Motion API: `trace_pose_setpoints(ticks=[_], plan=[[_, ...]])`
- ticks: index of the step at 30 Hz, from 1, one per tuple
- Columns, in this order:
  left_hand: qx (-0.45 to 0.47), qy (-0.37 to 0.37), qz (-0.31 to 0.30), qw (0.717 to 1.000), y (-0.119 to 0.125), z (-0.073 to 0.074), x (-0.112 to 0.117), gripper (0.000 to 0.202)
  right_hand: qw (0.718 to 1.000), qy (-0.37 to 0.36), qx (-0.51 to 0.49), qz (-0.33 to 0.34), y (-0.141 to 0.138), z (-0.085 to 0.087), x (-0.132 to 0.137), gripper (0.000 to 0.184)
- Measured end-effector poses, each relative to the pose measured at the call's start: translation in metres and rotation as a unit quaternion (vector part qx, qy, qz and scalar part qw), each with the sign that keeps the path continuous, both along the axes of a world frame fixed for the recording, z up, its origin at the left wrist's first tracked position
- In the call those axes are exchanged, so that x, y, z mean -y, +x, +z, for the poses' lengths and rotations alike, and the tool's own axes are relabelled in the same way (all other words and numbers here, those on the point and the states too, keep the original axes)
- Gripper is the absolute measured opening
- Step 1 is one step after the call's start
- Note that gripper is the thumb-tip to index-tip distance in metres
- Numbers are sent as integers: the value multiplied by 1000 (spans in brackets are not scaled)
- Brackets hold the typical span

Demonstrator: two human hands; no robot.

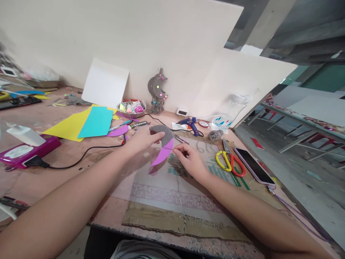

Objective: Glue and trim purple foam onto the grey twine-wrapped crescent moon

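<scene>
My left hand grips the upper end of a purple paper crescent, its thumb pressed on the front. The upper part of the crescent is wrapped in grey yarn. Its lower, pointed part is bare purple. Close to the crescent's right edge, my right hand has thumb and forefinger pinched on the thin yarn. Both hands are above a clear sheet lying on cardboard. A ball of grey yarn sits at the back right, with loose loops in front of it.
Scissors and a phone lie to the right. Behind are a blue glue gun, a plastic jar and a bowl. Coloured paper, a purple power strip and its black cord are left. A decorated moon hangs behind.
</scene>
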State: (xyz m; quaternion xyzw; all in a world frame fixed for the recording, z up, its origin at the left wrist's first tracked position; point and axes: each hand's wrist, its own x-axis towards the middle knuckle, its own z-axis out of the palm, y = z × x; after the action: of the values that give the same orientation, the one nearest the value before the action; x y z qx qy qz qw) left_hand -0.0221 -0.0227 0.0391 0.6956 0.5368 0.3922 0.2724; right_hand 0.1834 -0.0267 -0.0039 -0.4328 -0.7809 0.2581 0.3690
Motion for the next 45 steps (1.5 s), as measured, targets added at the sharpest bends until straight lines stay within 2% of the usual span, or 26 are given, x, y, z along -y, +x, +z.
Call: trace_pose_setpoints(ticks=[8,14,25,32,41,45], plan=[[-11,-32,-37,999,0,4,2,26,1000,-15,-11,-1,-1,2,-2,20],[-14,-32,-38,999,1,6,2,24,1000,-13,-10,-11,0,1,-3,20],[6,-27,-121,992,0,-10,-6,20,999,-4,-25,-33,-2,6,-2,20],[-11,-30,-124,992,1,-7,-3,21,999,-3,-22,-31,-1,6,-2,19],[12,-39,-133,990,2,-3,0,18,998,5,-21,-50,-2,10,1,18],[29,-35,-148,988,4,-2,0,17,999,4,-29,-37,0,8,-1,17]])
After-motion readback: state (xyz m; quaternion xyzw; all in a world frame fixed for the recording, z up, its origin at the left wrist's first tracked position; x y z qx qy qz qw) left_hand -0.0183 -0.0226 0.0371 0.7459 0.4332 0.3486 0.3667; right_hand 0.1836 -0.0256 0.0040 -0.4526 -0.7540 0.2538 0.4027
